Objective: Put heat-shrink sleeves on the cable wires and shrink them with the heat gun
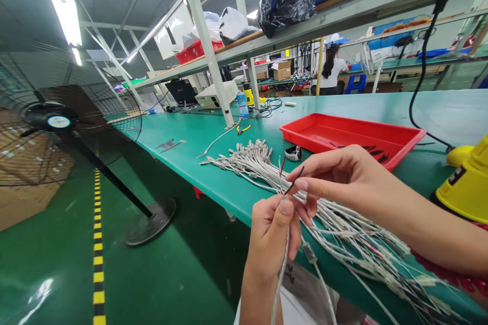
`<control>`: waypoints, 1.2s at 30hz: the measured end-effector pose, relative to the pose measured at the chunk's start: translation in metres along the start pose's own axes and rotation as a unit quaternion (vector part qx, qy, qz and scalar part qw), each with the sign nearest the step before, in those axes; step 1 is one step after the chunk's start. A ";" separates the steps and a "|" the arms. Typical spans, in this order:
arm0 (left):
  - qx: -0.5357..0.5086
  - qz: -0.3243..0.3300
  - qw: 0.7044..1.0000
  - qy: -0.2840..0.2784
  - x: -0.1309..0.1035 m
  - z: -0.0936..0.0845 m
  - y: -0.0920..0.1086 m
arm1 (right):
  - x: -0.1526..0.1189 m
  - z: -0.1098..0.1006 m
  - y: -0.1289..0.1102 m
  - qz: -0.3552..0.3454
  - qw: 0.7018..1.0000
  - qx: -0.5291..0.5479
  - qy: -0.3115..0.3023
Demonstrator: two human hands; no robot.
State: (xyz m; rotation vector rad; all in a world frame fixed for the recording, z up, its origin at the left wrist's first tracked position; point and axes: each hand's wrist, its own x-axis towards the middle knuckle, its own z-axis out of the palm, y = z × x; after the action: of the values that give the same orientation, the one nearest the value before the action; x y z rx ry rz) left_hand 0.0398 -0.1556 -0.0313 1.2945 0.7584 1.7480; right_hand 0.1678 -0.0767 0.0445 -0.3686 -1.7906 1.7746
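My left hand is closed round the end of a grey cable, thumb pressed on it. Thin red, green and black wires fan out above that thumb. Between the thumb and forefinger of my right hand is the black wire, pinched and slanting up to the right. Behind and below both hands lies a big bundle of grey cables, connectors at its far end and loose coloured wires at its near end. A wristwatch rests just beyond the bundle.
A red tray with small black pieces stands behind my right hand. Yellow-handled pliers and a spray can are farther back. A yellow object sits at the right edge. A fan stands left; a person is in the background.
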 end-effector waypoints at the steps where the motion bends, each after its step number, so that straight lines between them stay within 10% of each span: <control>1: 0.003 -0.005 1.000 0.000 -0.001 0.000 0.001 | -0.001 0.000 -0.001 -0.004 1.000 -0.007 -0.001; 36: -0.046 -0.066 0.992 -0.101 -0.005 -0.003 -0.001 | 0.002 -0.021 0.003 0.046 0.997 -0.008 -0.066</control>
State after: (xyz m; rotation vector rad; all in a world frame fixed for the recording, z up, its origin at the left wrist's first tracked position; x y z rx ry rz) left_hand 0.0382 -0.1594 -0.0352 1.3049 0.6258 1.5046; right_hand 0.1777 -0.0582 0.0404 -0.3534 -1.9081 1.8884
